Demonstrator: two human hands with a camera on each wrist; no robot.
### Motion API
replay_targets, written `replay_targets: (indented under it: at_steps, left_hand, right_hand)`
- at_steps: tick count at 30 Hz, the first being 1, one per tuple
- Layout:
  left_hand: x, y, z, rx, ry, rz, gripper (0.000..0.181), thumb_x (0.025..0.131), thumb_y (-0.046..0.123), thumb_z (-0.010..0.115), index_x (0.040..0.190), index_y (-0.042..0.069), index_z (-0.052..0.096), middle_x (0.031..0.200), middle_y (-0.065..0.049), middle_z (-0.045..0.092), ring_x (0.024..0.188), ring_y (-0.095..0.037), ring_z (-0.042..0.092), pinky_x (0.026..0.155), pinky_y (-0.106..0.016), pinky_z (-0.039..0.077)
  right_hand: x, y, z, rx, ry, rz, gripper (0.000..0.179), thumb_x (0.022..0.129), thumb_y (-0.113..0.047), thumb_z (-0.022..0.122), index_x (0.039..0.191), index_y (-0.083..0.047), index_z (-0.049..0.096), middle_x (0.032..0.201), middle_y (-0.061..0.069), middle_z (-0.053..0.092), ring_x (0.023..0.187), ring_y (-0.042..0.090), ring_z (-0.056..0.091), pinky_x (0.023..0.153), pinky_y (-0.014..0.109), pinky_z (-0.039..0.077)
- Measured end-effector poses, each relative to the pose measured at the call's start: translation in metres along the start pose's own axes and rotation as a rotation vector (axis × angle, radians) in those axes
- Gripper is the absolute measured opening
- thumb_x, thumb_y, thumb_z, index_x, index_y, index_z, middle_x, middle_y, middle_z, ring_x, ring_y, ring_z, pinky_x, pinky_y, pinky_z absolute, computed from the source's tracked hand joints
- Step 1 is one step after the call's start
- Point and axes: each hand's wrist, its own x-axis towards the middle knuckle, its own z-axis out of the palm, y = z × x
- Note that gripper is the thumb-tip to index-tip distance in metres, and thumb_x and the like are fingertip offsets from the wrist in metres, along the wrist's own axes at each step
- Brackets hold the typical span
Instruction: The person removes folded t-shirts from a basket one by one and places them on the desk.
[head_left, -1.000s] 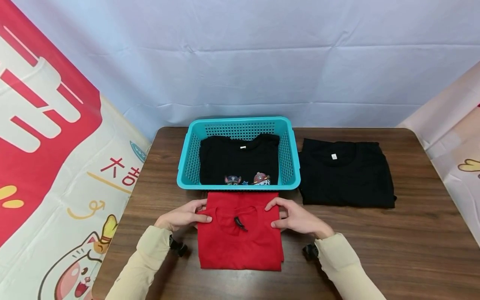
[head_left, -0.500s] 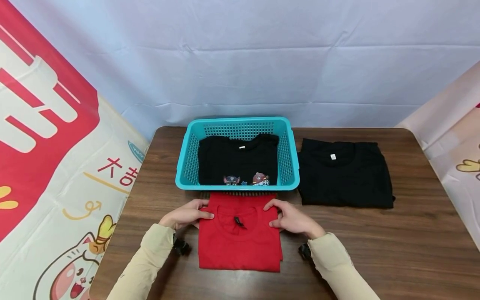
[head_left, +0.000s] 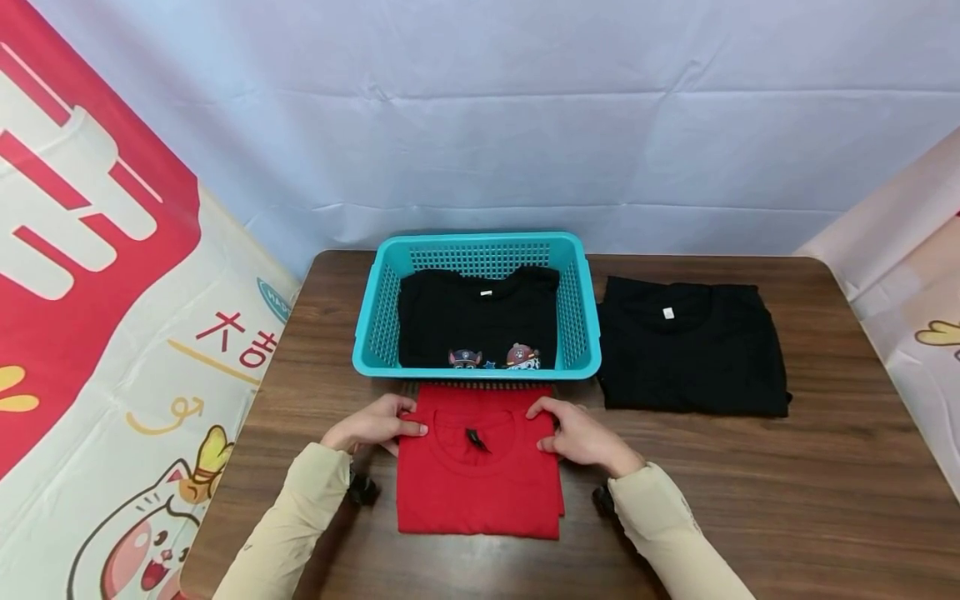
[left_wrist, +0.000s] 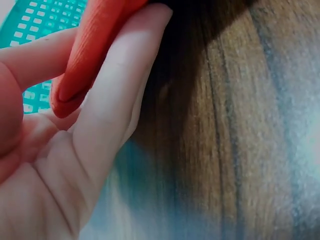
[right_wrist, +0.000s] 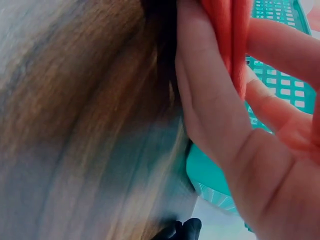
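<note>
A folded red T-shirt (head_left: 480,492) lies in front of the basket, its round neckline and dark neck label facing up. My left hand (head_left: 378,423) grips its left edge, thumb on top and fingers underneath. On the opposite edge my right hand (head_left: 581,435) pinches the shirt the same way. The left wrist view has the red fold (left_wrist: 95,55) between thumb and fingers, with fingers passing beneath it over the wood. In the right wrist view, layered red cloth (right_wrist: 232,45) sits between the thumb and fingers. The fingertips under the shirt are hidden.
Just beyond the shirt stands a turquoise basket (head_left: 477,374) holding a folded black T-shirt (head_left: 480,321) with cartoon dog prints. Another folded black T-shirt (head_left: 693,354) lies to its right on the brown wooden table (head_left: 847,467). A pale cloth backdrop (head_left: 510,125) hangs behind.
Both hands keep their hold on the red T-shirt. The right hand has shifted slightly left, and the shirt's front edge appears marginally higher in the head view. Basket and black shirts stay put.
</note>
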Motion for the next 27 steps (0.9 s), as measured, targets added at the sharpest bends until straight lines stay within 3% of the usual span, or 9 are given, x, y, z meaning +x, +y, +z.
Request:
replay_targets:
  at_steps: [8,15,20,27]
  left_hand:
    - [-0.0002,0.0037,0.0027,0.026,0.063,-0.033,0.027,0.089,0.015,0.069,0.103,-0.002,0.053,0.079,-0.005,0.065,0.059,-0.012,0.062,0.053,-0.027,0.055]
    - [0.0000,0.0084,0.0027,0.065,0.111,-0.072,0.022,0.088,0.014,0.070,0.093,0.003,0.051,0.072,-0.004,0.060,0.056,-0.012,0.060,0.053,-0.029,0.056]
    - [0.0010,0.0081,0.0025,0.083,0.128,-0.072,0.022,0.088,0.014,0.070,0.089,0.005,0.050,0.064,-0.002,0.054,0.052,-0.012,0.057,0.051,-0.029,0.055]
    - [0.0006,0.0091,0.0033,0.138,0.123,-0.027,0.020,0.088,0.014,0.070,0.092,0.002,0.054,0.068,-0.003,0.058,0.054,-0.011,0.059,0.053,-0.031,0.057]
  right_hand:
    - [0.0003,-0.0008,0.0063,-0.058,0.018,0.065,0.035,0.082,-0.004,0.072,0.114,-0.014,0.061,0.104,0.006,0.059,0.088,0.018,0.051,0.070,0.030,0.046]
    - [0.0031,-0.0010,0.0065,-0.083,0.039,0.062,0.037,0.080,-0.004,0.074,0.114,-0.014,0.062,0.114,0.008,0.059,0.098,0.021,0.052,0.080,0.036,0.051]
    - [0.0033,-0.0018,0.0055,-0.097,0.032,0.056,0.037,0.081,-0.004,0.073,0.115,-0.013,0.062,0.113,0.009,0.060,0.096,0.021,0.052,0.078,0.034,0.050]
    - [0.0029,-0.0024,0.0050,-0.131,0.030,0.040,0.034,0.083,-0.005,0.072,0.114,-0.013,0.062,0.109,0.009,0.061,0.091,0.021,0.052,0.074,0.032,0.047]
